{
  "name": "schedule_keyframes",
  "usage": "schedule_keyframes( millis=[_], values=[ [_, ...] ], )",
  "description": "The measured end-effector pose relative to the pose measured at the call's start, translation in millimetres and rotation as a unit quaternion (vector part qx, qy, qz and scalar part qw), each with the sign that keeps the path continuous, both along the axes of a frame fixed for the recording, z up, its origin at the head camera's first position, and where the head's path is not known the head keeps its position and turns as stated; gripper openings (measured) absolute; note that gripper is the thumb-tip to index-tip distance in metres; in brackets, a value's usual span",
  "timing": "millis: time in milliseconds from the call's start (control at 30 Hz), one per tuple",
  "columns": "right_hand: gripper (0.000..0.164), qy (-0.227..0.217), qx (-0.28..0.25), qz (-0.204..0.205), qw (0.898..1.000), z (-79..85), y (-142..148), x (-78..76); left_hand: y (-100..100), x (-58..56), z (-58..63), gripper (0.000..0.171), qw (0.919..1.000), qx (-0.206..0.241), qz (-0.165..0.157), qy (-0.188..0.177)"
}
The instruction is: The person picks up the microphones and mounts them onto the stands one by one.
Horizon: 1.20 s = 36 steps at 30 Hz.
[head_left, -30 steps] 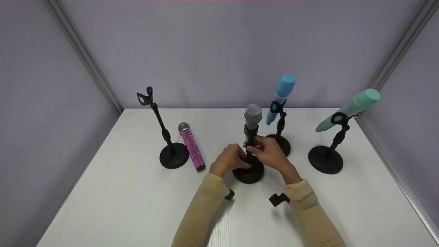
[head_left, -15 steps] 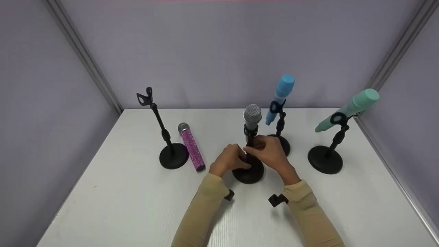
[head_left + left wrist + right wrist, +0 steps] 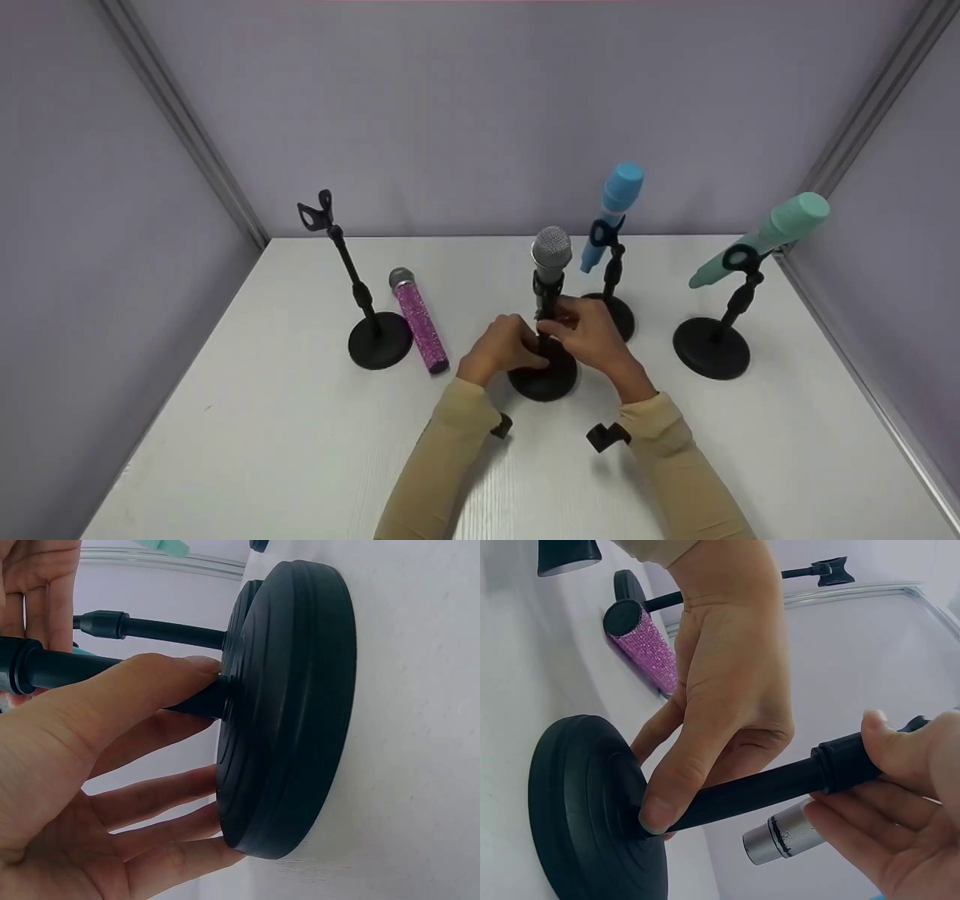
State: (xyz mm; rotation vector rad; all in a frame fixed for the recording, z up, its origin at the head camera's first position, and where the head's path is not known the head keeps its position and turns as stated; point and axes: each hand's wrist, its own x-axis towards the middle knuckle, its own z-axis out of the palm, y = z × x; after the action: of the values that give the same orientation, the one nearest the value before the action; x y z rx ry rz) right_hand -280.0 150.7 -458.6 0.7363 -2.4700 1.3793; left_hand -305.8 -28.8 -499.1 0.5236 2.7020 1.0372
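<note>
A microphone with a silver grille (image 3: pixel 552 251) sits tilted in the clip of a black desk stand (image 3: pixel 545 382) at mid-table. Low on the stand's pole, my left hand (image 3: pixel 504 349) holds it between thumb and fingers, right above the round base (image 3: pixel 300 705). My right hand (image 3: pixel 596 337) pinches the thicker collar (image 3: pixel 840 761) higher on the same pole, below the clip. In the right wrist view the microphone's silver tail end (image 3: pixel 780 838) shows beside the pole. The base rests on the white table.
To the left stands a black stand with a bare clip (image 3: pixel 316 216); a pink glittery microphone (image 3: pixel 422 322) lies beside its base. Behind and right, stands carry a blue microphone (image 3: pixel 622 187) and a green microphone (image 3: pixel 787 225). Grey panels (image 3: pixel 480 112) border the table.
My right thumb shifts slightly on the pole's collar, leftward and then back. My left hand, the stand and the other microphones stay in place.
</note>
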Motion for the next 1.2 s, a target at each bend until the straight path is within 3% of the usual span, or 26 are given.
schedule_keyframes(
  millis=[500,667,900,1033,1200],
  values=[
    [0.021,-0.087,-0.030,0.093,0.991,-2.8,3.7,-2.3,0.1,1.0,0.0,0.016,1.0000,0.000,-0.002,-0.005],
    [0.024,-0.086,-0.038,0.062,0.994,0.1,1.7,0.1,0.5,0.3,0.5,0.019,0.9999,0.004,0.002,-0.015],
    [0.024,0.001,-0.015,-0.054,0.998,3.6,-2.0,0.9,0.8,0.5,0.2,0.018,1.0000,-0.005,-0.004,0.004],
    [0.020,0.008,-0.023,-0.053,0.998,4.6,-2.2,1.8,0.8,0.4,0.4,0.018,1.0000,-0.007,-0.001,0.002],
    [0.014,-0.019,-0.024,-0.025,0.999,5.0,-1.8,1.8,1.2,0.5,0.2,0.018,1.0000,-0.007,0.002,0.000]
  ],
)
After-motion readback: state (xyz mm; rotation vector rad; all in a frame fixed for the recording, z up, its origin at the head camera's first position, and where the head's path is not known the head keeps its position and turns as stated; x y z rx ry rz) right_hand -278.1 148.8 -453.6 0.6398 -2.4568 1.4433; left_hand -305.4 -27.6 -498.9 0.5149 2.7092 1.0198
